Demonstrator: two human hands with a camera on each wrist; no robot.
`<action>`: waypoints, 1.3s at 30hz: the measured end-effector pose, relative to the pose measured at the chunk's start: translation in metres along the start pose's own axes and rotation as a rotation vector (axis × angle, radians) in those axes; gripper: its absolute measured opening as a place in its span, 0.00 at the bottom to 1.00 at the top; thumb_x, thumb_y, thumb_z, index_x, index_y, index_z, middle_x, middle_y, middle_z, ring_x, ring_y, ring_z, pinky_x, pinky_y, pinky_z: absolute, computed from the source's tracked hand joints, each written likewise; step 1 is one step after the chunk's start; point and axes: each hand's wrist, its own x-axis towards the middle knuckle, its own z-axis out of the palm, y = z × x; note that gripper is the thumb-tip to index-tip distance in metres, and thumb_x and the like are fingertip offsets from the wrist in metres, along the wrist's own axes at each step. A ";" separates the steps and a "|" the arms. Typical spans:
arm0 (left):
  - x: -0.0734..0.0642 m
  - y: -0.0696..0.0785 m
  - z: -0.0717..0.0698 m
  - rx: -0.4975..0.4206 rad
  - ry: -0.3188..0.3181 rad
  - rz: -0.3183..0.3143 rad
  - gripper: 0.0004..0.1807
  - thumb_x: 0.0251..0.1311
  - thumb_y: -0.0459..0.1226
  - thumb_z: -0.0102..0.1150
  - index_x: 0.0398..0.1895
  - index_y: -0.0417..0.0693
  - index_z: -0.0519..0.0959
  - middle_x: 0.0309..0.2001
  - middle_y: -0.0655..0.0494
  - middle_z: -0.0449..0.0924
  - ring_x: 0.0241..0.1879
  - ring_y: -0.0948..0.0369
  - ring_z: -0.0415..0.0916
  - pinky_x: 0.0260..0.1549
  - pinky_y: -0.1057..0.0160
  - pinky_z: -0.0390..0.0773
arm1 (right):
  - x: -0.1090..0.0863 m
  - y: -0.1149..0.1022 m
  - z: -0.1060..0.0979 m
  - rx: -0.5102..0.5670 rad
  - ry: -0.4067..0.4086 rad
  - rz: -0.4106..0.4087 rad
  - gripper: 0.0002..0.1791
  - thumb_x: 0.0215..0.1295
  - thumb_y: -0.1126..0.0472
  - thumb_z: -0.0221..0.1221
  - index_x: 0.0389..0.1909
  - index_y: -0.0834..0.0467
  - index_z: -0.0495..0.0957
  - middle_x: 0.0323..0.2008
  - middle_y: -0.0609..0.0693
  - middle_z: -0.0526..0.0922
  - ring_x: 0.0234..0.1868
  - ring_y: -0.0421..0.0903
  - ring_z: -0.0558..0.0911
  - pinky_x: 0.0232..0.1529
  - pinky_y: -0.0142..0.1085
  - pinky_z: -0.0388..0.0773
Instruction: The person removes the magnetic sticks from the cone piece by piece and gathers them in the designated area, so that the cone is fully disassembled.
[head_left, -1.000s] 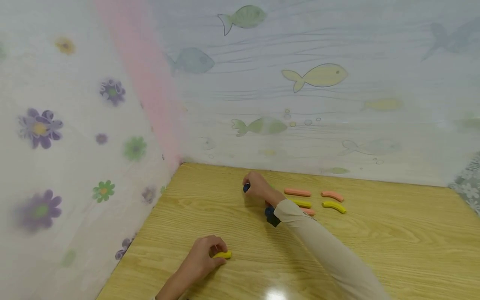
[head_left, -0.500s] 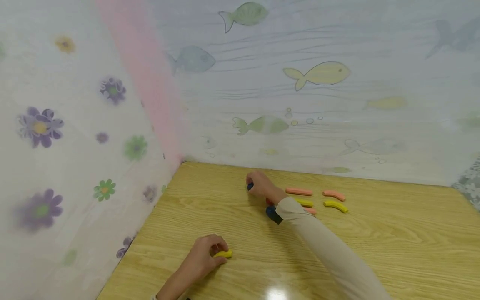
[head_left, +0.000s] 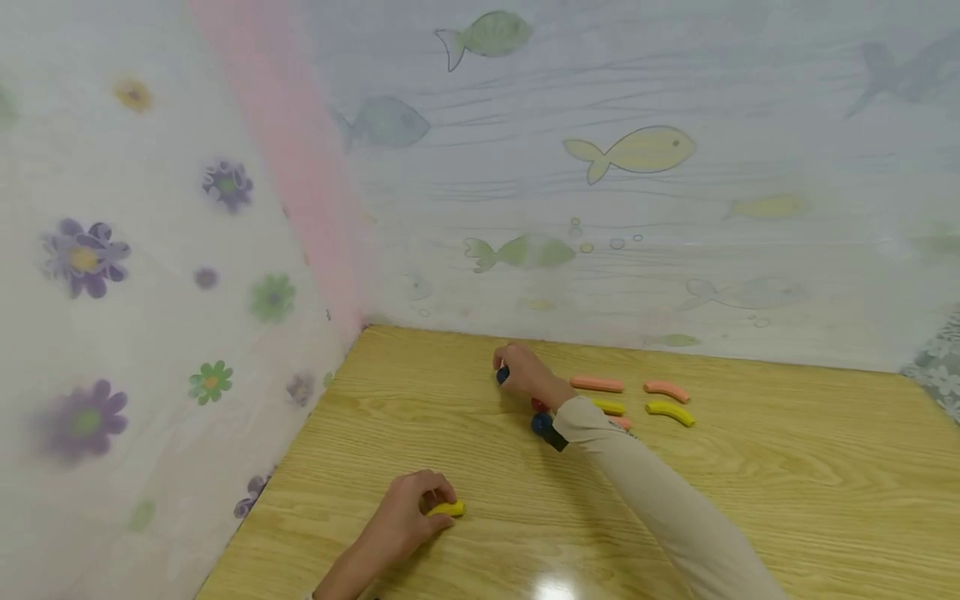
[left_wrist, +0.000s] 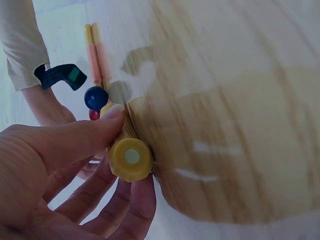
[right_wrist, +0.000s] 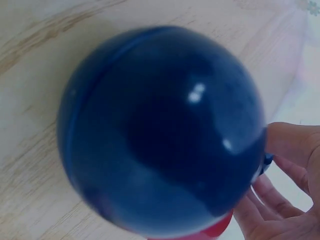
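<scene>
My left hand (head_left: 408,512) pinches a short yellow stick (head_left: 450,507) between thumb and fingers, low over the near left of the table. In the left wrist view, that yellow stick's end (left_wrist: 118,159) faces the camera and shows a pale round centre. Farther back, my right hand (head_left: 525,371) grips a dark blue ball (head_left: 503,376), mostly hidden by the fingers. Just below the right wrist is another blue ball (head_left: 541,424), with a red ball (head_left: 537,406) behind it. A large blue ball (right_wrist: 160,130) fills the right wrist view and covers much of the grip.
Right of my right hand lie a straight orange stick (head_left: 597,384) and a straight yellow stick (head_left: 610,407), partly under the sleeve (head_left: 637,467). Beyond them are a curved orange stick (head_left: 667,390) and a curved yellow stick (head_left: 671,412). Patterned walls border the wooden table (head_left: 787,483).
My right hand has shifted slightly to the right with the blue ball in its fingers. The left hand keeps its place and its pinch on the yellow stick.
</scene>
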 end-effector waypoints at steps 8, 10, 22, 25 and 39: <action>-0.001 0.001 0.001 -0.011 0.000 0.003 0.11 0.46 0.30 0.71 0.31 0.49 0.80 0.34 0.61 0.78 0.34 0.63 0.75 0.34 0.67 0.76 | -0.002 0.001 0.002 -0.012 0.003 -0.012 0.10 0.54 0.74 0.60 0.38 0.64 0.78 0.36 0.56 0.75 0.36 0.49 0.71 0.32 0.37 0.66; -0.001 0.001 0.001 -0.009 0.000 0.003 0.11 0.47 0.30 0.71 0.31 0.49 0.79 0.34 0.61 0.78 0.34 0.63 0.75 0.35 0.67 0.76 | -0.003 0.001 0.002 -0.012 0.001 -0.010 0.10 0.54 0.74 0.60 0.39 0.64 0.78 0.37 0.56 0.76 0.37 0.50 0.71 0.33 0.37 0.67; -0.005 0.006 -0.001 0.059 0.001 -0.022 0.13 0.46 0.29 0.71 0.34 0.48 0.79 0.34 0.60 0.77 0.34 0.63 0.74 0.35 0.65 0.76 | -0.008 -0.002 -0.002 0.021 0.008 -0.021 0.10 0.54 0.73 0.60 0.39 0.64 0.78 0.38 0.56 0.76 0.40 0.51 0.74 0.35 0.38 0.70; -0.005 0.006 -0.001 0.070 -0.004 -0.028 0.14 0.46 0.26 0.70 0.35 0.48 0.79 0.34 0.60 0.76 0.34 0.63 0.73 0.35 0.65 0.76 | -0.009 -0.003 -0.002 0.023 0.004 -0.016 0.10 0.55 0.72 0.60 0.39 0.64 0.78 0.38 0.56 0.76 0.40 0.52 0.74 0.38 0.41 0.72; -0.005 0.009 -0.001 0.069 -0.030 -0.041 0.13 0.47 0.27 0.69 0.34 0.50 0.80 0.34 0.60 0.74 0.34 0.64 0.73 0.34 0.65 0.76 | -0.014 -0.021 -0.014 0.030 -0.008 -0.030 0.13 0.58 0.73 0.59 0.45 0.65 0.76 0.45 0.58 0.77 0.49 0.54 0.75 0.45 0.45 0.74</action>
